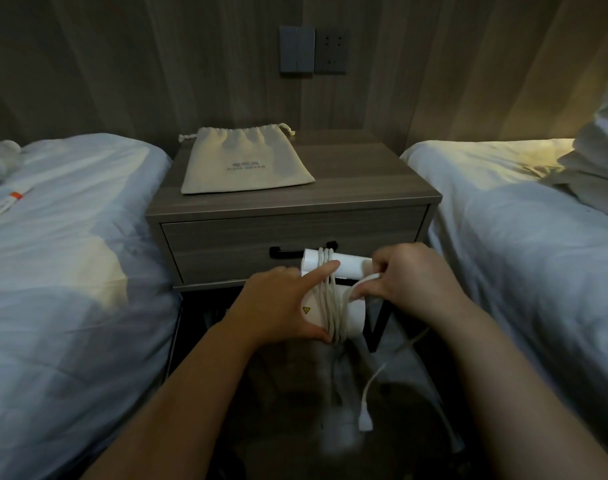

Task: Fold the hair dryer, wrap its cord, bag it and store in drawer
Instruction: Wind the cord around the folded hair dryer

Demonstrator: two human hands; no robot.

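Note:
A white folded hair dryer (347, 265) hangs in front of the nightstand, held in my left hand (281, 303), whose index finger presses across the cord turns. Its white cord (330, 306) loops several times around the folded body. My right hand (406, 275) pinches a loop of the cord at the dryer's right side. The loose cord end with its plug (364, 422) dangles below. A beige drawstring bag (243, 161) lies flat on the nightstand top. The drawer (226, 247) with a black handle (285, 252) is shut.
The wooden nightstand (364, 181) stands between two beds with white bedding: left bed (70, 254), right bed (520, 237). A crumpled pillow (596, 150) lies on the right bed. Small items (4, 202) rest on the left bed. Wall switches and a socket (313, 50) sit above.

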